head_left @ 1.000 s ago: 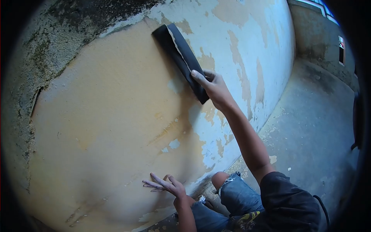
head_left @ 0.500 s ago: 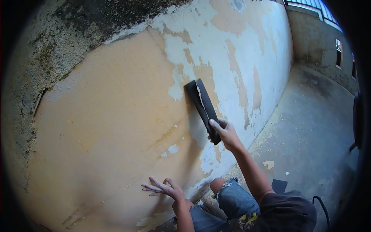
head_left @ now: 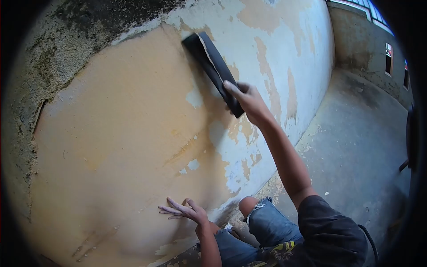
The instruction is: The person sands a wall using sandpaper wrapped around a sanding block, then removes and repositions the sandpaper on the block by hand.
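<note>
The right hand point(head_left: 243, 99) has a closed grip on the low end of a long black pad point(head_left: 219, 66). The thumb is on top, near a pale, wavy edge that runs down the pad. The pad tilts up and to the left, in front of the wall point(head_left: 106, 129), where orange meets flaky white paint. It is hard to tell if it touches. The left hand point(head_left: 189, 212) is open and empty, fingers spread, low by the wall, near the bent knees point(head_left: 267, 218).
</note>
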Available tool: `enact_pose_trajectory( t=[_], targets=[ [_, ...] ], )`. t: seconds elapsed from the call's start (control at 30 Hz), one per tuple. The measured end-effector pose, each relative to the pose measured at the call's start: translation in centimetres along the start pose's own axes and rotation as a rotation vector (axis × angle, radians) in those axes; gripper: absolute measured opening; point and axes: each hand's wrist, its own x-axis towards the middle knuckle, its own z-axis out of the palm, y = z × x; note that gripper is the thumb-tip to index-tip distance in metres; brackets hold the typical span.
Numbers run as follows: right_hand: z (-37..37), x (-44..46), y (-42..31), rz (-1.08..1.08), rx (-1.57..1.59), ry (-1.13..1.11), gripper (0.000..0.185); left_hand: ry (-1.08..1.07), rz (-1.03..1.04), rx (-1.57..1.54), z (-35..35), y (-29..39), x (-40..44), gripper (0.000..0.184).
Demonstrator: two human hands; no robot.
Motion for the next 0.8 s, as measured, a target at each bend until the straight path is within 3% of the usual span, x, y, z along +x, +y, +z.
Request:
enact_pose_trajectory(
  t=[0.03, 0.07, 0.13, 0.2, 0.27, 0.37, 0.47, 0.57, 0.6, 0.7, 0.8],
  targets=[
    [0.8, 2.4, -2.1, -0.141, 0.020, -0.059, 0.050, -0.004, 0.000, -0.011, 0.2, 0.2, 0.2, 0.069],
    [0.8, 2.1, -1.5, -0.132, 0.020, -0.065, 0.050, -0.013, -0.005, -0.017, 0.2, 0.2, 0.2, 0.069],
    [0.0, -0.2, 1.0, -0.037, -0.005, -0.029, 0.051, -0.017, -0.009, -0.025, 0.3, 0.1, 0.1, 0.070],
    [-1.8, -6.3, 8.3, 0.179, 0.091, 0.034, 0.042, 0.003, -0.009, -0.024, 0.4, 0.3, 0.3, 0.069],
    [-1.8, -7.6, 9.7, 0.113, 0.030, 0.076, 0.041, 0.013, 0.009, -0.044, 1.0, 0.5, 0.6, 0.070],
    [-0.2, 0.2, 0.8, -0.062, 0.013, 0.063, 0.051, -0.033, 0.019, 0.002, -0.4, -0.5, 0.0, 0.070],
    [1.1, 2.1, -0.3, -0.144, 0.005, 0.045, 0.053, -0.043, -0.010, -0.019, -0.2, 0.0, 0.1, 0.070],
    [-1.8, -7.1, 8.9, 0.161, 0.115, 0.086, 0.044, -0.004, -0.006, -0.026, 0.3, -0.6, 0.2, 0.070],
    [-2.0, -8.5, 10.3, 0.147, 0.132, 0.100, 0.041, -0.002, 0.017, -0.011, 0.5, -0.4, 0.5, 0.071],
    [-1.3, -2.8, 4.1, 0.026, 0.075, 0.147, 0.047, -0.033, 0.019, 0.021, -0.4, -0.9, -0.2, 0.072],
    [-0.9, 3.7, 0.1, -0.156, 0.024, 0.014, 0.050, -0.011, 0.001, 0.009, 0.5, -0.5, 0.1, 0.071]
  ],
)
